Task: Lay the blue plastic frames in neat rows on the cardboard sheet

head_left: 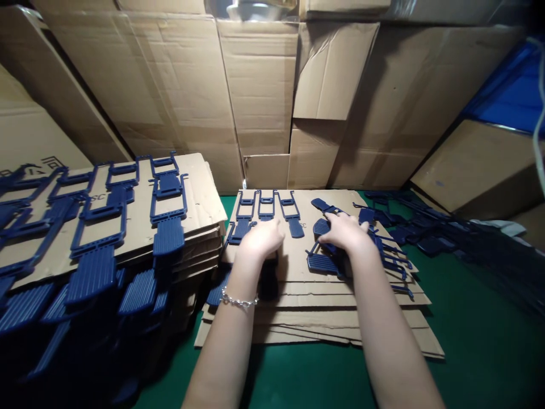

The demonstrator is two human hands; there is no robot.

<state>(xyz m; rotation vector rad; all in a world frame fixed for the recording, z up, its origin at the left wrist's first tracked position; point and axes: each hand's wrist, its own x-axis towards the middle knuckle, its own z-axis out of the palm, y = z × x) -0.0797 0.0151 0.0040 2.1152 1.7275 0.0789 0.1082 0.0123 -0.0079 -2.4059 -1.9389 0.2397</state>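
My left hand (263, 237) is over a row of dark blue plastic parts on a cardboard sheet (298, 258). Its fingers are curled down onto one plastic part (266, 205), whose open frame shows beyond them; the fingertips are partly hidden. Farther right, my right hand (347, 232) reaches into a loose heap of the same parts, thumb and fingers bent around one with a ribbed paddle (321, 228). Another ribbed paddle (324, 263) lies just below that hand. Between the hands, a part with a frame and paddle (295, 228) lies flat.
At left stands a taller stack of cardboard sheets (198, 218) with similar parts overhanging its front edge. More dark blue parts (434, 241) are heaped on the green table (477, 341) at right. Cardboard boxes (259, 85) form a wall behind.
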